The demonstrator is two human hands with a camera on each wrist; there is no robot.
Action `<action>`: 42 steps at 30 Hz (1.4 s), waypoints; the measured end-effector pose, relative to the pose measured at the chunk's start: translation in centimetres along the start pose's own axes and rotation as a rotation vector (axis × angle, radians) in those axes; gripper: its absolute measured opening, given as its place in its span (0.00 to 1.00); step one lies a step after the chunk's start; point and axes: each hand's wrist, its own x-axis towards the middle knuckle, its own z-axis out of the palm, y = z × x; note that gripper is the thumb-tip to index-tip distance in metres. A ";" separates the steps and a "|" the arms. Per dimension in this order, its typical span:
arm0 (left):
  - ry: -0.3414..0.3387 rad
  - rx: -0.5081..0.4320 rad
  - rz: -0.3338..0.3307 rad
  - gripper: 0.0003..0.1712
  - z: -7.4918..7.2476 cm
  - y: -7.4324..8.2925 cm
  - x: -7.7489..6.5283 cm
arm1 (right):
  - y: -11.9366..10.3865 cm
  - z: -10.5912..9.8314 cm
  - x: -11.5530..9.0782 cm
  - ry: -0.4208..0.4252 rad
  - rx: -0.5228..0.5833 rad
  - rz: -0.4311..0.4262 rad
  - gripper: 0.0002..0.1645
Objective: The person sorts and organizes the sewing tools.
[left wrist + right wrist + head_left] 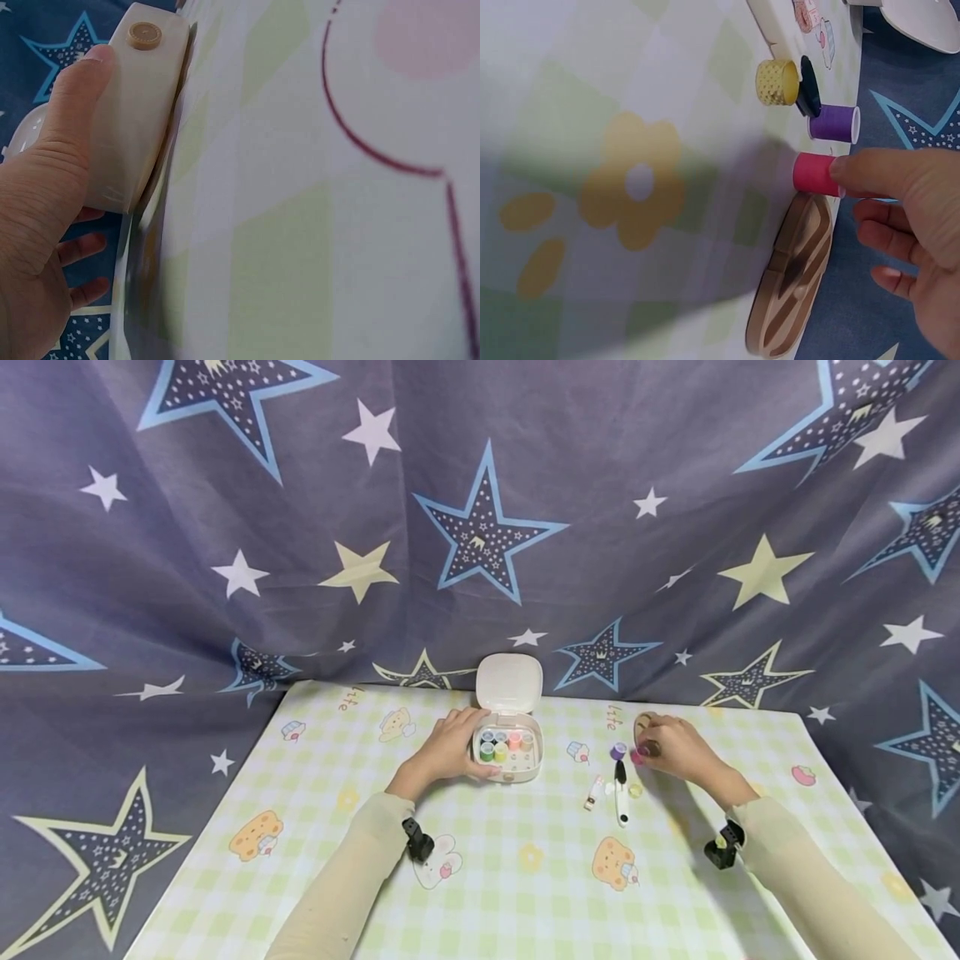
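Observation:
Toward the middle of the far table edge stands a small cream sewing box (535, 766), its lid (509, 682) raised. Several thread spools (500, 752) sit inside. My left hand (450, 747) holds the box by its left side; the left wrist view shows the thumb (79, 90) against the front wall near the tan clasp (144, 35). To the right, my right hand (675, 747) pinches a pink thread spool (814, 174). A purple spool (832, 124) lies beside it. Next to my right hand is a tan slotted tray (791, 277).
Left of my right hand lie a white tool with a black tip (622, 797), a yellow thimble (776, 82) and a small white strip-like item (594, 793). A star-patterned curtain (480, 527) hangs behind the checked tablecloth (510, 893).

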 end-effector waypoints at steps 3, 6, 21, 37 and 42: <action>0.000 -0.007 -0.006 0.66 0.0 0.0 -0.3 | -0.4 0.0 0.1 -0.005 -0.002 0.012 0.12; 0.003 -0.011 -0.006 0.66 0.0 -0.1 -0.5 | -0.8 0.0 0.1 -0.009 0.001 0.019 0.15; 0.016 0.003 0.000 0.65 -0.2 -0.2 -0.9 | -1.8 -0.1 0.5 0.005 -0.014 0.031 0.18; 0.001 0.003 -0.016 0.66 0.2 -0.1 -0.2 | -1.2 -1.3 0.9 -0.112 0.060 0.077 0.17; 0.002 -0.003 -0.014 0.66 0.2 -0.1 -0.3 | -1.5 -1.3 0.5 -0.114 0.087 0.129 0.17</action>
